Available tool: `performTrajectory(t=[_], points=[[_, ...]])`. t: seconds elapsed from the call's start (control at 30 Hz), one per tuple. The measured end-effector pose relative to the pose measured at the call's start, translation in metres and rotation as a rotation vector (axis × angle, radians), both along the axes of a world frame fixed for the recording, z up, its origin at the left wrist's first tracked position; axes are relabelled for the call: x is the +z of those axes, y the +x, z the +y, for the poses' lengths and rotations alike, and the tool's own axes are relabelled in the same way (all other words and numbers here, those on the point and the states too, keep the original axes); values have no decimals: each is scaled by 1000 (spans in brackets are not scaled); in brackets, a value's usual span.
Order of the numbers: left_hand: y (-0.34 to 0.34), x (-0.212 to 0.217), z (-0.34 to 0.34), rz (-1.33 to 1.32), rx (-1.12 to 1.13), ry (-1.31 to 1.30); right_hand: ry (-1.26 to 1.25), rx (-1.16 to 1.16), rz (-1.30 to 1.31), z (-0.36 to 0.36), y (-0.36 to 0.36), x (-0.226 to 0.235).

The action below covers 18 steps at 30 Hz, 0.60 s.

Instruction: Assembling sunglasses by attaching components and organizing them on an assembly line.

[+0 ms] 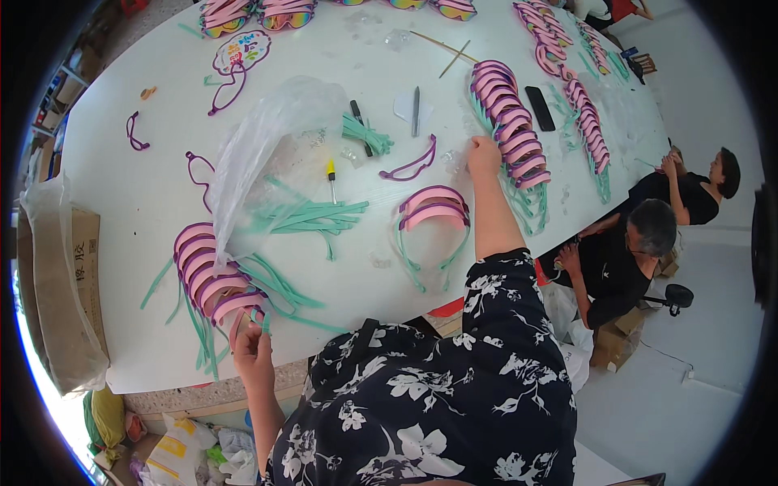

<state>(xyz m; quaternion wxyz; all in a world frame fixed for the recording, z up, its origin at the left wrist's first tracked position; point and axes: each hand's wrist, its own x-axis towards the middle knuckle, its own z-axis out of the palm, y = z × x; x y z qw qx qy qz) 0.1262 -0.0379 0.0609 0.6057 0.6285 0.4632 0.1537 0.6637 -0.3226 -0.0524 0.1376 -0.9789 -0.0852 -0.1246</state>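
My left hand (pixel 253 350) is at the near table edge, its fingers pinched on the end of a pink and purple frame (pixel 243 306) at the front of a stacked row of such frames (pixel 207 271) with green arms. My right hand (pixel 483 154) reaches far across the white table (pixel 146 194) and touches the near end of a second long row of pink frames (pixel 510 121). One assembled pink frame with green arms (pixel 433 212) lies between the two rows. Loose green arms (pixel 312 217) lie in a pile beside a small yellow-handled screwdriver (pixel 331 178).
A clear plastic bag (pixel 259 146) lies crumpled mid-table. Loose purple frame rims (pixel 412 166), a black pen (pixel 357 117), a dark flat device (pixel 540 108) and more frame rows (pixel 587 121) lie farther off. Two people (pixel 640 243) sit at the right. A cardboard box (pixel 61 292) stands at the left.
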Motion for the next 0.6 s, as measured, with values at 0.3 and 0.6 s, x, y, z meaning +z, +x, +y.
performTrajectory(t=[0.3, 0.6], points=[[9, -9, -2, 42, -17, 55, -69, -25, 120, 21, -5, 25], [4, -3, -2, 15, -12, 74, -101, 61, 128, 41, -4, 24]])
